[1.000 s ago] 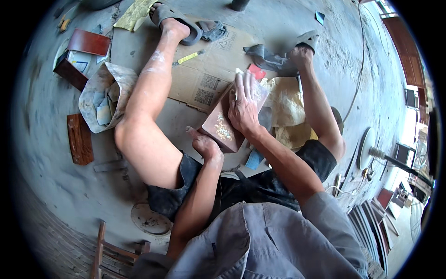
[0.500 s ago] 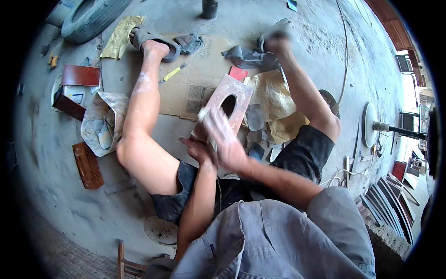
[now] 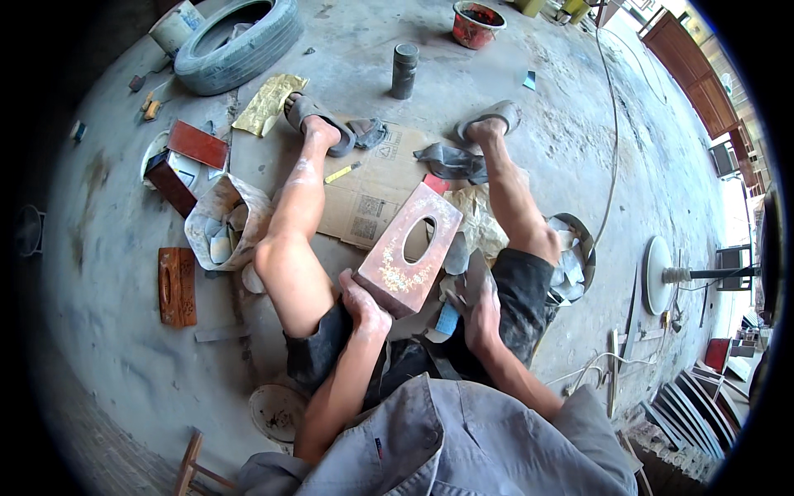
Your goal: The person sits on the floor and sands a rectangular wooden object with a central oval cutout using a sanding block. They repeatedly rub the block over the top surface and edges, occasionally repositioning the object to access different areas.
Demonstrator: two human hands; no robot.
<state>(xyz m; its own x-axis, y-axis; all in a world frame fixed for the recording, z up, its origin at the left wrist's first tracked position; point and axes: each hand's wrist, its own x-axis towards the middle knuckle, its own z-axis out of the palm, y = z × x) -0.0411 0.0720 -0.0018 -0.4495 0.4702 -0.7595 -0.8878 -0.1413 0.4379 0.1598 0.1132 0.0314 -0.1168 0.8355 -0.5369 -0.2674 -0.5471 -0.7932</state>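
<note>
A reddish-brown tissue box cover, dusty, with an oval opening and a pale floral pattern near one end, is tilted between my knees. My left hand grips its near left corner. To the right of the box, and apart from it, my right hand holds a dark grey sheet of sandpaper upright between thumb and fingers. A small blue piece lies by my right hand. Beyond the box are a red piece and crumpled tan paper.
Flattened cardboard lies between my legs, with a yellow cutter on it. Left are a bin of scraps, a carved brown box and a tire. Ahead stand a dark canister and red bucket. A round fan stands right.
My right hand has moved off the box to the right, now showing the sandpaper and the box's floral pattern. The view has tilted up, showing more floor ahead.
</note>
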